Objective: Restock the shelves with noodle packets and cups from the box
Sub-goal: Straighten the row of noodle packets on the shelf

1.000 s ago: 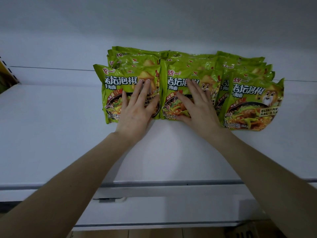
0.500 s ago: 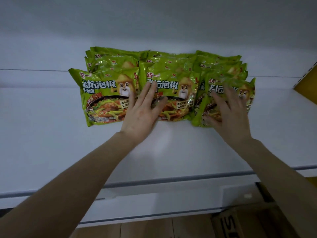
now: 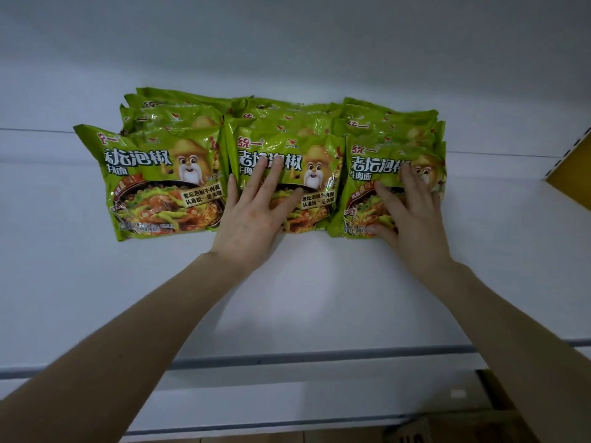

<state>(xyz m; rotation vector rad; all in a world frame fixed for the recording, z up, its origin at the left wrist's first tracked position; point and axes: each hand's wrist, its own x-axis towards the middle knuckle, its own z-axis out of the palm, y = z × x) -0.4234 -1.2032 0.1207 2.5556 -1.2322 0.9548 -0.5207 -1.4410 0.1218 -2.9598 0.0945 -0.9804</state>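
Green noodle packets [image 3: 153, 174] sit in three rows on white shelf [image 3: 96, 298], left hand [image 3: 252, 215] and right hand [image 3: 412, 219] spread flat, apparently squaring middle and right fronts; next, likely more from box [image 3: 412, 431].

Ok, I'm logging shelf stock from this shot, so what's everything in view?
packets: three rows, number behind the fronts unclear, green, back of shelf
shelf: one, white, under the packets
lower shelf: one, white, beneath
panel: one, yellow, right edge
box: one, brown, bottom right
left grip: one, bare hand, flat on middle front packet
right grip: one, bare hand, flat on right front packet
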